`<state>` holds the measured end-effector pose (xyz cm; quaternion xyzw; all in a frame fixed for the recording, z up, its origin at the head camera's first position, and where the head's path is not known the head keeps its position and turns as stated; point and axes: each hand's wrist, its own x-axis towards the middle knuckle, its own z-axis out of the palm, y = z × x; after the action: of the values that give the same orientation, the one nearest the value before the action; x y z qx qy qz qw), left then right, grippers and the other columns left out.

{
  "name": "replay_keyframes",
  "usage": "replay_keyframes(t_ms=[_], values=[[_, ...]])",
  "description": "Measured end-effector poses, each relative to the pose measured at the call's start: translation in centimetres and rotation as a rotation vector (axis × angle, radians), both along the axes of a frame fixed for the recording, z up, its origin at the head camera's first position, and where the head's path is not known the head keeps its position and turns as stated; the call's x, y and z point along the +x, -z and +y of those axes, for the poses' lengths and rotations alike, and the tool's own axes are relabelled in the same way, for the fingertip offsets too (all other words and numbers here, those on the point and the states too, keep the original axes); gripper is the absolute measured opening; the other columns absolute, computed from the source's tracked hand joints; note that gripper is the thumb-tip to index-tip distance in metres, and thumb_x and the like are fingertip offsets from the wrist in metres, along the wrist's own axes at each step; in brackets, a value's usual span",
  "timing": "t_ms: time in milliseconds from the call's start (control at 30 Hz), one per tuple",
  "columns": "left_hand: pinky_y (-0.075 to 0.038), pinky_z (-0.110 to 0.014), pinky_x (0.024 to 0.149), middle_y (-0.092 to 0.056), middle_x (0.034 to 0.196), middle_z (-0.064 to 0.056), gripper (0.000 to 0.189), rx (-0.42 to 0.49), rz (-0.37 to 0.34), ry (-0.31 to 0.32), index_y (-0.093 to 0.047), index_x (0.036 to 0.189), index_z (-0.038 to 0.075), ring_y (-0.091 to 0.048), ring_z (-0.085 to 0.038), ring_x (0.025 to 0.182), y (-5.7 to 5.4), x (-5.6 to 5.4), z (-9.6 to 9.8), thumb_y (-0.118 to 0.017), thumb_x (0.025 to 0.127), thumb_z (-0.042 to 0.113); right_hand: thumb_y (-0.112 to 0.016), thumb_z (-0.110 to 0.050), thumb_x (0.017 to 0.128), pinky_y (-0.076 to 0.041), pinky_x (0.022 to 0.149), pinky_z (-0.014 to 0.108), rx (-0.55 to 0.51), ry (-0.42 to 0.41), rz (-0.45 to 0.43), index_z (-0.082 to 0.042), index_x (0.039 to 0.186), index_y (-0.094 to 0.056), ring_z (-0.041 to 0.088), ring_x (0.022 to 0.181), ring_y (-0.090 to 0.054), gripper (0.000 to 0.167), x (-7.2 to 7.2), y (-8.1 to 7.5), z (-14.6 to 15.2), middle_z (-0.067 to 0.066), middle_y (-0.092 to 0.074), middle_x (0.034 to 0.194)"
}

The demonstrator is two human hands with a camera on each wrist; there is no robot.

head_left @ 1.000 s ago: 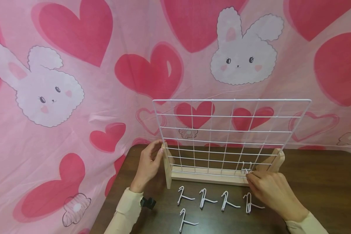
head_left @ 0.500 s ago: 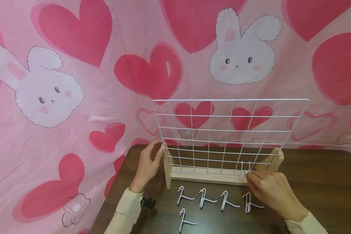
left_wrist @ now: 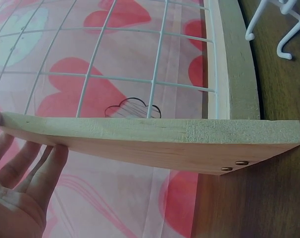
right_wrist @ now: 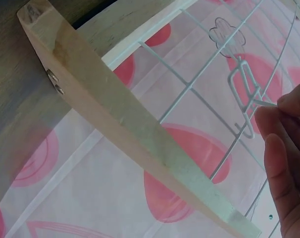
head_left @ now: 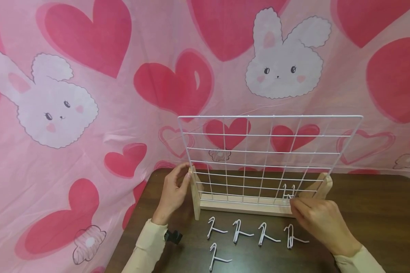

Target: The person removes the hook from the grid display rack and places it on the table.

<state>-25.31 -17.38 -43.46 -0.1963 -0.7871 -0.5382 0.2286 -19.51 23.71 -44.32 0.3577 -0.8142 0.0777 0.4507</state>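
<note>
A white wire grid [head_left: 234,152] stands upright in a pale wooden stand [head_left: 195,201]. My left hand [head_left: 172,191] holds the top of the stand's left side piece, thumb on one side and fingers on the other. At the grid's lower right, my right hand [head_left: 322,223] pinches the prong of a white wire display hook [right_wrist: 251,95]. The hook's curved ends point towards the grid wires; I cannot tell whether they catch on one. Several similar hooks [head_left: 237,231] lie in a row before the stand, with another hook [head_left: 213,258] nearer me.
The stand sits on a dark brown wooden table [head_left: 372,212]. Behind it hangs a pink cloth [head_left: 232,91] with hearts and rabbits. Screw heads [right_wrist: 56,82] show on the right side piece [right_wrist: 140,134]. A black device [head_left: 173,237] is at my left wrist.
My right hand has shifted slightly right, and the hook's curved ends have risen a little against the grid. The left hand keeps its hold on the stand.
</note>
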Motion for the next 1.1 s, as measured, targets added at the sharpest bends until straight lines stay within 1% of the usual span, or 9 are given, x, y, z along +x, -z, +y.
replay_keyframes(t_ms=[100, 233, 333, 433, 667, 767, 833, 1000, 1100], values=[[-0.058, -0.042, 0.101, -0.073, 0.125, -0.021, 0.029, -0.003, 0.003, -0.003, -0.063, 0.13, -0.006, -0.069, -0.036, 0.122, 0.0, 0.0, 0.0, -0.061, 0.102, 0.002, -0.038, -0.026, 0.109, -0.048, 0.045, 0.034, -0.021, -0.019, 0.034, -0.012, 0.076, -0.066, 0.01, 0.055, -0.059, 0.046, -0.1, -0.1, 0.1, -0.004, -0.064, 0.067], [-0.057, -0.028, 0.101, -0.073, 0.125, -0.021, 0.029, -0.003, 0.0, -0.006, -0.062, 0.13, -0.006, -0.069, -0.037, 0.122, -0.1, 0.0, 0.0, -0.061, 0.102, 0.002, -0.04, -0.028, 0.109, -0.049, 0.047, 0.033, -0.052, -0.05, 0.06, -0.012, 0.077, -0.069, 0.012, 0.059, -0.062, 0.046, -0.1, -0.5, 0.1, -0.003, -0.067, 0.07], [-0.054, -0.022, 0.101, -0.073, 0.126, -0.021, 0.029, -0.003, -0.003, -0.007, -0.062, 0.13, -0.007, -0.069, -0.035, 0.123, -0.2, 0.0, 0.0, -0.06, 0.102, 0.002, -0.041, -0.029, 0.11, -0.049, 0.049, 0.032, -0.067, -0.064, 0.058, -0.012, 0.078, -0.07, 0.011, 0.06, -0.062, 0.046, 0.0, -0.8, 0.2, -0.003, -0.067, 0.072], [-0.055, -0.025, 0.102, -0.073, 0.126, -0.021, 0.029, -0.003, -0.003, -0.006, -0.062, 0.13, -0.008, -0.069, -0.034, 0.123, -0.3, 0.0, 0.1, -0.06, 0.102, 0.002, -0.041, -0.03, 0.11, -0.05, 0.05, 0.03, -0.076, -0.076, 0.051, -0.013, 0.078, -0.071, 0.01, 0.061, -0.062, 0.047, 0.2, -1.1, 0.1, -0.004, -0.068, 0.073], [-0.057, -0.047, 0.102, -0.072, 0.126, -0.021, 0.029, -0.004, 0.0, -0.014, -0.063, 0.13, -0.008, -0.069, -0.035, 0.122, -0.2, 0.0, 0.1, -0.06, 0.102, 0.001, -0.042, -0.033, 0.111, -0.052, 0.051, 0.028, -0.093, -0.117, 0.024, -0.012, 0.078, -0.073, 0.01, 0.059, -0.063, 0.05, 0.9, -1.4, -0.3, -0.004, -0.069, 0.072], [-0.056, -0.05, 0.102, -0.072, 0.127, -0.021, 0.03, -0.004, 0.004, -0.013, -0.062, 0.13, -0.007, -0.069, -0.036, 0.122, -0.1, 0.0, 0.1, -0.061, 0.102, 0.001, -0.043, -0.035, 0.11, -0.054, 0.054, 0.024, -0.1, -0.145, 0.001, -0.014, 0.077, -0.073, 0.008, 0.061, -0.064, 0.049, 1.2, -1.3, -0.6, -0.007, -0.07, 0.072], [-0.057, -0.047, 0.103, -0.072, 0.127, -0.021, 0.03, -0.005, 0.009, -0.012, -0.062, 0.13, -0.007, -0.069, -0.037, 0.122, 0.0, -0.1, 0.0, -0.061, 0.102, 0.002, -0.044, -0.036, 0.11, -0.055, 0.057, 0.023, -0.104, -0.17, -0.013, -0.015, 0.078, -0.074, 0.007, 0.063, -0.067, 0.048, 1.3, -1.3, -0.8, -0.008, -0.071, 0.074], [-0.056, -0.024, 0.102, -0.072, 0.126, -0.021, 0.029, -0.003, 0.009, -0.009, -0.063, 0.13, -0.005, -0.069, -0.037, 0.121, 0.0, 0.0, 0.0, -0.061, 0.102, 0.002, -0.045, -0.038, 0.111, -0.056, 0.061, 0.02, -0.104, -0.228, -0.031, -0.016, 0.08, -0.074, 0.006, 0.066, -0.067, 0.047, 1.6, -0.9, -1.3, -0.009, -0.072, 0.075], [-0.053, -0.016, 0.1, -0.072, 0.126, -0.021, 0.029, -0.004, 0.013, -0.007, -0.063, 0.13, -0.005, -0.07, -0.037, 0.12, 0.0, 0.0, 0.0, -0.061, 0.102, 0.002, -0.047, -0.035, 0.11, -0.056, 0.062, 0.018, -0.104, -0.27, -0.022, -0.016, 0.079, -0.074, 0.005, 0.066, -0.067, 0.045, 1.7, -0.7, -1.8, -0.01, -0.071, 0.075]])
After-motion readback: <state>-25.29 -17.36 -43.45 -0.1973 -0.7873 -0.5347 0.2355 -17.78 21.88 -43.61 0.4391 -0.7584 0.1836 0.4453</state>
